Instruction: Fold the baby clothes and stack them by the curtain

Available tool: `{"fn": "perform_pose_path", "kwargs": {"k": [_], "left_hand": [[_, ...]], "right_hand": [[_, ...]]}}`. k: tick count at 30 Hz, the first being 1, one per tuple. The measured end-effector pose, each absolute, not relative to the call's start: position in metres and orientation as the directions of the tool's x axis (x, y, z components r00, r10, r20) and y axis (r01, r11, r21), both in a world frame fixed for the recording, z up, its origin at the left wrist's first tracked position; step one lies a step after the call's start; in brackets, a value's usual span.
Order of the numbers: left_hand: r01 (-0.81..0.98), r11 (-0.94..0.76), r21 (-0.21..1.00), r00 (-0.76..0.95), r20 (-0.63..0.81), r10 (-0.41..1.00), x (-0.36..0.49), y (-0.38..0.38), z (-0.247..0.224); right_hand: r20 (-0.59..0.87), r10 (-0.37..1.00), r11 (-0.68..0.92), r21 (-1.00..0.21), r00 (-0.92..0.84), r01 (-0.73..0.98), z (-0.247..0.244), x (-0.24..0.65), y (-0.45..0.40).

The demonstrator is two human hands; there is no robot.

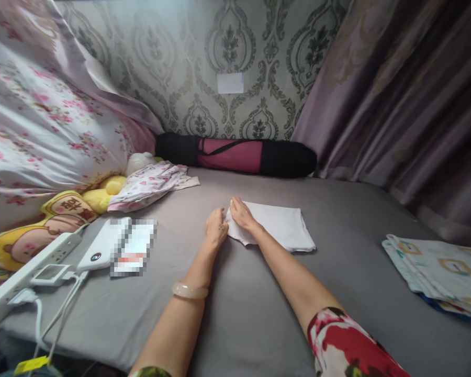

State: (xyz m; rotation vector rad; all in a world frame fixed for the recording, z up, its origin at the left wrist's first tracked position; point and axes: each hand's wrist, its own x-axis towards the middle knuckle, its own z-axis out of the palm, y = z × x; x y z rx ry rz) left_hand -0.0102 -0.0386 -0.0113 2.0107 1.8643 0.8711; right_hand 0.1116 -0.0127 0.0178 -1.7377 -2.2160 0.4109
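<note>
A folded white cloth (280, 222) lies on the grey bed sheet, its left end turned toward my hands. My left hand (216, 228) is closed at the cloth's left edge, fingers curled and partly hidden from me. Over the left part of the cloth, my right hand (241, 213) has its fingers drawn together at the far left corner, gripping the fabric there. Small dark marks show along the cloth's near left edge. The cloth's right end lies flat with several layers visible.
Left are a power strip (57, 254), white power bank (105, 243), cables, a pixelated item (134, 248), yellow plush toys (68, 214) and a patterned garment (151, 184). A black and maroon bag (231, 156) lies along the wall. Folded patterned cloths (443, 269) lie right.
</note>
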Motion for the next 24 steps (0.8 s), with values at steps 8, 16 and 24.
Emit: {"fn": "perform_pose_path", "kwargs": {"k": [8, 16, 24], "left_hand": [[0.835, -0.379, 0.398, 0.31, 0.229, 0.923, 0.011, -0.056, -0.007], [0.851, -0.389, 0.352, 0.343, 0.188, 0.92, 0.013, -0.067, 0.003], [0.862, -0.382, 0.333, 0.351, 0.151, 0.924, 0.012, -0.067, 0.003]], "right_hand": [[0.052, 0.987, 0.16, -0.187, -0.153, 0.969, 0.009, 0.157, -0.044], [0.024, 0.99, 0.138, -0.167, -0.136, 0.976, 0.008, 0.177, -0.049], [0.0, 0.996, 0.088, -0.139, -0.089, 0.986, 0.002, 0.201, -0.055]]}}
